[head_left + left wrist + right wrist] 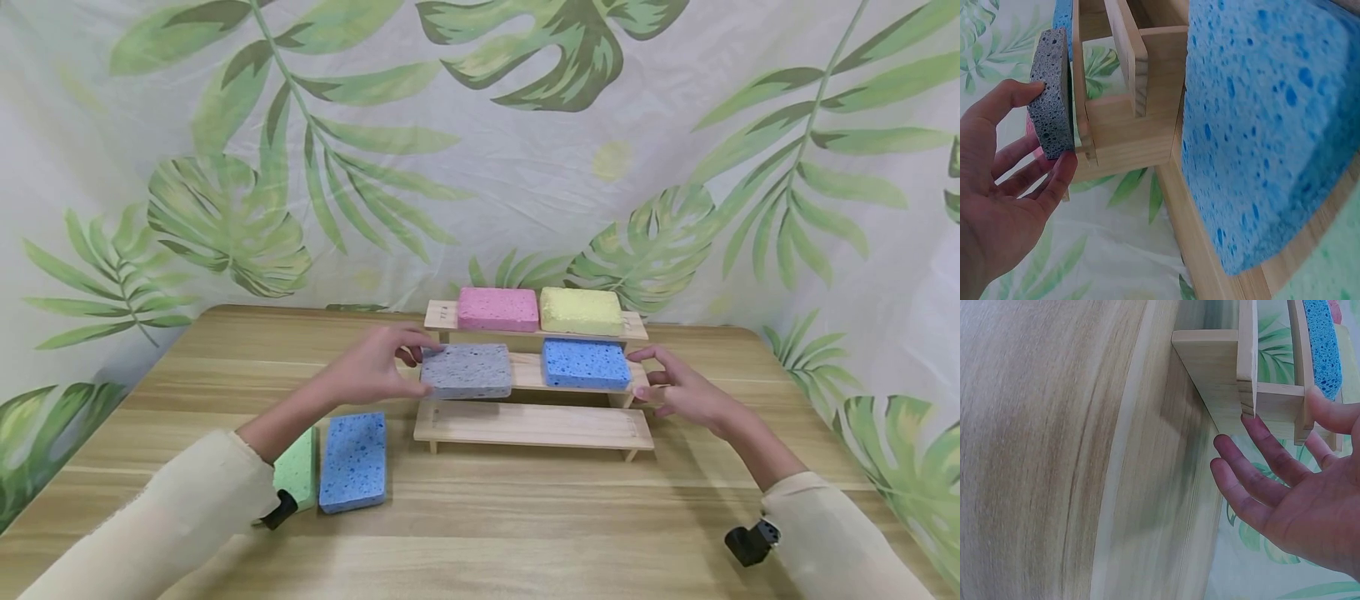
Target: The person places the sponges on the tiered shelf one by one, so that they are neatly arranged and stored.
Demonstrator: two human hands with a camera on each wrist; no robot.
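My left hand [378, 362] grips a grey sponge [467, 371] by its left end, thumb on one edge and fingers on the other. The sponge is at the left of the middle tier of a wooden three-step rack [525, 423]; in the left wrist view this grey sponge [1051, 94] appears slightly tilted off the shelf. My right hand [682, 390] is at the rack's right end, beside a blue sponge [587, 364] on the same tier. Its fingers are spread and loosely bent, holding nothing; the thumb is close to the shelf end, and whether it touches is hard to tell.
On the top tier sit a pink sponge [498, 309] and a yellow sponge [581, 311]. Another blue sponge [353, 461] lies on the wooden table [480, 533], next to a green sponge [298, 471] partly hidden by my left forearm. A leaf-patterned cloth [525, 183] hangs behind.
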